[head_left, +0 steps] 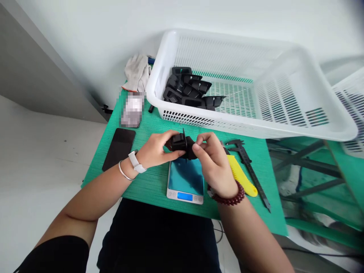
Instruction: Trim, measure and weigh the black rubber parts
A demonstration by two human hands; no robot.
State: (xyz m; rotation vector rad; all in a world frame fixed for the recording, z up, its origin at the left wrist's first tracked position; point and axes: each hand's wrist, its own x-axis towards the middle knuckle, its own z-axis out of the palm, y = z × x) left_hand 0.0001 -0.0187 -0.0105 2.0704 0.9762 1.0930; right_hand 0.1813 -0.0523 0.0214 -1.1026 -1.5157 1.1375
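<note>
A black moulded plastic part (179, 142) is held up above a small digital scale (186, 182) with a blue-lit display. My left hand (155, 149) grips its left side between thumb and fingers. On the other side my right hand (213, 159) pinches the part's right end with thumb and forefinger, the other fingers curled. Similar black parts (190, 89) lie heaped in the left end of a white plastic basket (284, 129) behind my hands. Partly under my right hand lies a yellow-handled utility knife (241, 176).
Right of the knife a black caliper (250, 168) lies on the green table (150, 185). At the left are a black phone (118, 148), a blurred-out item (132, 110) and grey-white work gloves (138, 72). Another white basket (352, 102) stands at the far right.
</note>
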